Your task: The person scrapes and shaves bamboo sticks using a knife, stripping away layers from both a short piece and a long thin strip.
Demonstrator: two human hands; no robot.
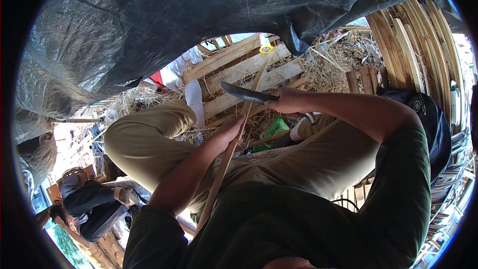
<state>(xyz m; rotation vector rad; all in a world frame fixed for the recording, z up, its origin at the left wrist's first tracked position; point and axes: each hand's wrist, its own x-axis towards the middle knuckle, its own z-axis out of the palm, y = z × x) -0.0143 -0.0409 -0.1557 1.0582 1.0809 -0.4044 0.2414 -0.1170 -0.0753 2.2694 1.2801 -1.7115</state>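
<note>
A long, thin strip of wood or bamboo [221, 175] runs slantwise from beside my torso, up between my knees, toward the pallet. My left hand [233, 128] is closed around it at about mid-length. In my right hand [290, 101] is a machete [243, 92] with a broad, dark, curved blade pointing left. The blade lies across the strip a little beyond my left hand; whether its edge bites into the strip I cannot tell. A curved metal end of the handle shows below my right hand.
Ahead lies a slatted wooden pallet [239, 73] amid shavings [331, 62]. A white and yellow cup [266, 45] is at its far side. Dark sheeting [174, 15] hangs close in front. Long strips [416, 45] and a black bag [433, 129] are at right. Another person [94, 204] sits at lower left.
</note>
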